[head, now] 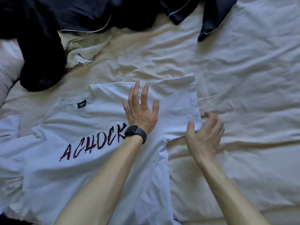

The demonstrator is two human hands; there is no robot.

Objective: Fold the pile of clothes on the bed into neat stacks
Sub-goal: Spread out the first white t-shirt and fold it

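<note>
T-shirt (73, 124), white, flat on bed (243, 78): left hand (141, 111) spread flat on it, right hand (204, 135) pinching the sleeve (178, 101); dark clothes (48, 30) far left.

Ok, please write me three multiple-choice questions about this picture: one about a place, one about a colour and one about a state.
1. Where does the pile of dark clothes lie?
A. top left of the view
B. bottom right of the view
C. middle of the view

2. What colour is the T-shirt spread on the sheet?
A. navy
B. white
C. green

3. How is the left hand?
A. curled into a fist
B. gripping the pile
C. flat on the T-shirt, fingers spread

Answers:
1 A: the pile lies beyond the collar, at the upper left.
2 B: the cloth is white, with dark red lettering.
3 C: its straight fingers rest on the shirt, while the right hand pinches the sleeve.
</note>
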